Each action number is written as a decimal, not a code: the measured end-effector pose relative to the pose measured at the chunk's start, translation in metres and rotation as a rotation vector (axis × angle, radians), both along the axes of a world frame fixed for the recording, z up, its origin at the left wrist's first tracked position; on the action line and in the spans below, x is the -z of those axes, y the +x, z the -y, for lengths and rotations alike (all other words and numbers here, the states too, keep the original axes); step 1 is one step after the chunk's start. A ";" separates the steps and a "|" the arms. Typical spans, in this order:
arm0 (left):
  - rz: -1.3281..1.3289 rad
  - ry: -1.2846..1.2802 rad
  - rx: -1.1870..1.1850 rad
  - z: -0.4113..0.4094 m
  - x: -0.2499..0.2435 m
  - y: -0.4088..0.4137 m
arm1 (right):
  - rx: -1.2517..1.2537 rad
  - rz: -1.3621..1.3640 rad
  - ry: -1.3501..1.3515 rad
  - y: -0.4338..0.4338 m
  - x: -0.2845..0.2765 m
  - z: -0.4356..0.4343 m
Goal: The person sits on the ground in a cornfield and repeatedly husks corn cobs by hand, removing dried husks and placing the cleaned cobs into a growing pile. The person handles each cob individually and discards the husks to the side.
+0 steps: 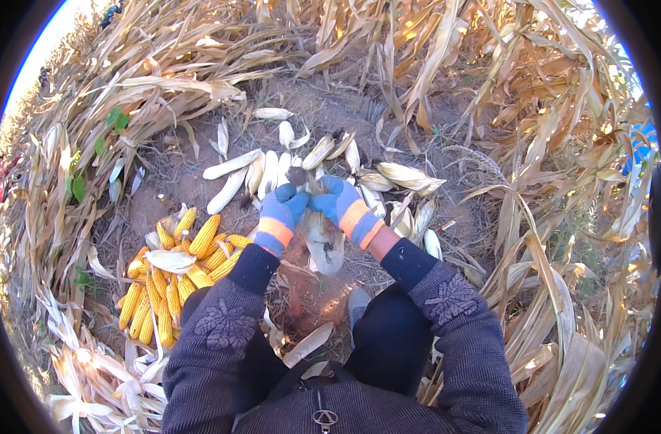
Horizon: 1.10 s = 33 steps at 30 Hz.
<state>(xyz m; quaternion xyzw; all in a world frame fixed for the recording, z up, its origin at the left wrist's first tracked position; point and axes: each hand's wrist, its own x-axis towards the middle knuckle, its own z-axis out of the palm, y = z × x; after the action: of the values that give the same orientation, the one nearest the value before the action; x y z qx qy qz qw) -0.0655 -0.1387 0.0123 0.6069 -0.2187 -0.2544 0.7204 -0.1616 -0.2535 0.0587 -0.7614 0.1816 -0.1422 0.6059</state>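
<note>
My left hand (283, 213), in a blue-grey glove with an orange cuff band, pinches the husk of a corn ear near the middle of the view. My right hand (345, 204), gloved alike, grips the same husk from the other side, thumbs close together. Below the fingers hangs the pale, papery husk (325, 250), with a dark strand on its surface. The gloves hide the upper part of this ear. Just beyond my fingers is a dark tuft of silk (296, 176); which ear it belongs to is unclear. Several unhusked ears (269, 174) lie directly past my hands.
Bare yellow cobs (170, 287) form a pile to the left, with a loose husk (171, 261) on top. Peeled husks (102, 380) lie at lower left. Dry corn stalks (162, 87) ring the soil. More unhusked ears (409, 176) lie right. My shoe (357, 305) is below.
</note>
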 end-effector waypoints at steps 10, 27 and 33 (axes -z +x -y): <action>-0.245 -0.075 -0.058 -0.017 0.006 0.032 | -0.137 0.024 -0.093 -0.011 -0.014 -0.007; -0.152 -0.241 -0.211 0.000 0.050 0.036 | -0.152 0.029 -0.073 -0.012 -0.019 -0.019; -0.443 -0.379 -0.458 -0.023 0.036 0.069 | -0.189 -0.125 -0.121 -0.024 -0.015 0.004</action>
<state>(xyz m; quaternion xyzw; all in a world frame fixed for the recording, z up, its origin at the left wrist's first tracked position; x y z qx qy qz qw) 0.0040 -0.1160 -0.0238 0.4263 0.0409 -0.1668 0.8882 -0.1851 -0.2579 0.0739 -0.8175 0.1376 -0.0475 0.5572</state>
